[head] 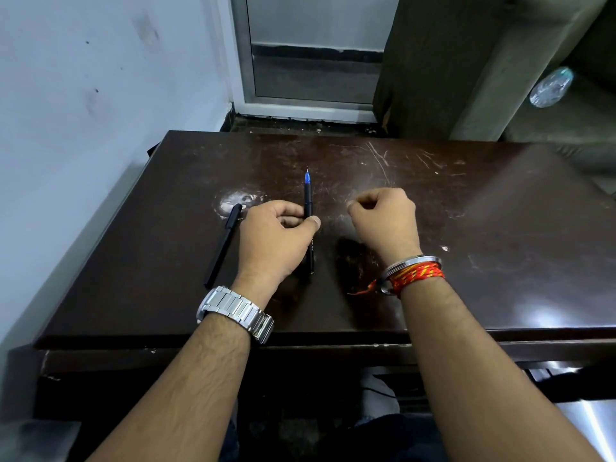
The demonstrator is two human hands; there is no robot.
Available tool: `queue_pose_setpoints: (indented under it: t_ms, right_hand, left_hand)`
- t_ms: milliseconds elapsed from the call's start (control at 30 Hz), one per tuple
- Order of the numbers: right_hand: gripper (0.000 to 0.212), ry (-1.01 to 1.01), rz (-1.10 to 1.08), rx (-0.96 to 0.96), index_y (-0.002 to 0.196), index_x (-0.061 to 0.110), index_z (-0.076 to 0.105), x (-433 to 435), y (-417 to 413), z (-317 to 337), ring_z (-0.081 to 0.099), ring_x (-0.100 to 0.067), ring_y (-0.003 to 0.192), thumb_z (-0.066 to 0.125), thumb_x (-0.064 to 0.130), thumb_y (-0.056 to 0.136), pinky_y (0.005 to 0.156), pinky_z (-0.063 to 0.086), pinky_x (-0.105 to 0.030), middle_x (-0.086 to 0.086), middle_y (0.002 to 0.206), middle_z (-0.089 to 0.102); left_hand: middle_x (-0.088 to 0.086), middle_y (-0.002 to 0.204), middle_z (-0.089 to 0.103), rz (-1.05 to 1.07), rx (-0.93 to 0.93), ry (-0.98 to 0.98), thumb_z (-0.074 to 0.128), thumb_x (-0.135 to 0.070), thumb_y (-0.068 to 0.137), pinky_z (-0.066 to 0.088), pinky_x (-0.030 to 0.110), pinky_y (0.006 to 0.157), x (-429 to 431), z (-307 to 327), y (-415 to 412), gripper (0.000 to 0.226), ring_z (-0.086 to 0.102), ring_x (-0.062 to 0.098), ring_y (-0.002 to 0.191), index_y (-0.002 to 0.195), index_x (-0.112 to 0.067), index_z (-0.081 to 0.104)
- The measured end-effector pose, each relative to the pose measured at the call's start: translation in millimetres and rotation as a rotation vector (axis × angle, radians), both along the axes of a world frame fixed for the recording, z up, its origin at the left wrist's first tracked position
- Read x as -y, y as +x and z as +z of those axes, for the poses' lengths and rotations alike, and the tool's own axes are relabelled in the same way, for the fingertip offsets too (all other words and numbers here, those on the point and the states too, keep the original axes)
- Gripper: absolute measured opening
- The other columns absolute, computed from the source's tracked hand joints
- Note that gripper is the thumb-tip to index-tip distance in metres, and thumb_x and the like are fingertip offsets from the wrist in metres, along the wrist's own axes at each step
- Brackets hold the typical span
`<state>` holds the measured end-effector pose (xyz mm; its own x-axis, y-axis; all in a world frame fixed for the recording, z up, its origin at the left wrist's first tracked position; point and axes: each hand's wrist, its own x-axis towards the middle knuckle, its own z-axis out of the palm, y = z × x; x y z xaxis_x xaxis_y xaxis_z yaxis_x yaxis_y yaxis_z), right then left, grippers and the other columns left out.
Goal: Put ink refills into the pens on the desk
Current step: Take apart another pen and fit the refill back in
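Left hand [278, 240]: thumb and fingers pinched on black pen [308, 225], blue tip pointing away. Right hand [386, 218]: loosely curled, just right of that pinch, contents indiscernible. Second black pen [222, 246]: flat on desk [466, 228], left of the grip.

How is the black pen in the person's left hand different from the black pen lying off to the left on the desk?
The held black pen is pinched in the left hand; the capped black pen lies untouched on the dark wooden desk. The held one shows a blue tip with a fine point; the other ends in a black cap. The held one points straight away; the other slants. Both are slim and black.
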<state>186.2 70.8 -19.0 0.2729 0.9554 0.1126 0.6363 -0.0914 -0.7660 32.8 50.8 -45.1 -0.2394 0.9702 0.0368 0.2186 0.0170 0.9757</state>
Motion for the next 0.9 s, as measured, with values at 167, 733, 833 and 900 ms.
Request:
queue_pose_setpoints:
  t_ms: [167, 733, 833, 900]
  right_hand:
    - [0.018, -0.109, -0.020, 0.261, 0.100, 0.002, 0.068, 1, 2, -8, 0.062, -0.034, 0.102, 0.064, 0.011, 0.084, 0.083, 0.050, -0.033, -0.020, 0.105, 0.066]
    - [0.015, -0.200, -0.052, 0.343, 0.080, 0.009, 0.046, 1, 1, -11, 0.054, -0.039, 0.086, 0.059, 0.003, 0.086, 0.072, 0.044, -0.037, -0.015, 0.091, 0.045]
    - [0.005, -0.186, -0.032, 0.348, 0.085, 0.006, 0.057, -3, 1, -13, 0.050, -0.035, 0.077, 0.058, 0.002, 0.086, 0.069, 0.046, -0.036, -0.013, 0.088, 0.045]
    - [0.010, -0.173, -0.033, 0.345, 0.095, 0.002, 0.064, -5, 2, -15, 0.051, -0.033, 0.076, 0.058, 0.002, 0.087, 0.068, 0.047, -0.036, -0.013, 0.087, 0.046]
  left_hand:
    - [-0.007, 0.064, 0.074, 0.022, -0.011, -0.018, 0.083, -0.023, 0.076, 0.064, 0.046, 0.067, 1, 1, -2, 0.009, 0.074, 0.013, 0.064, 0.078, -0.024, 0.073]
    - [-0.013, 0.064, 0.073, 0.069, -0.056, 0.004, 0.082, -0.024, 0.079, 0.064, 0.040, 0.066, 3, 4, -2, 0.014, 0.072, 0.005, 0.062, 0.075, -0.029, 0.070]
    - [-0.010, 0.065, 0.073, 0.091, -0.066, 0.002, 0.082, -0.024, 0.079, 0.064, 0.038, 0.064, 3, 4, -4, 0.013, 0.072, 0.004, 0.061, 0.077, -0.029, 0.070]
    - [-0.009, 0.067, 0.074, 0.104, -0.079, -0.001, 0.081, -0.024, 0.079, 0.064, 0.038, 0.064, 2, 4, -5, 0.012, 0.072, 0.005, 0.061, 0.078, -0.029, 0.071]
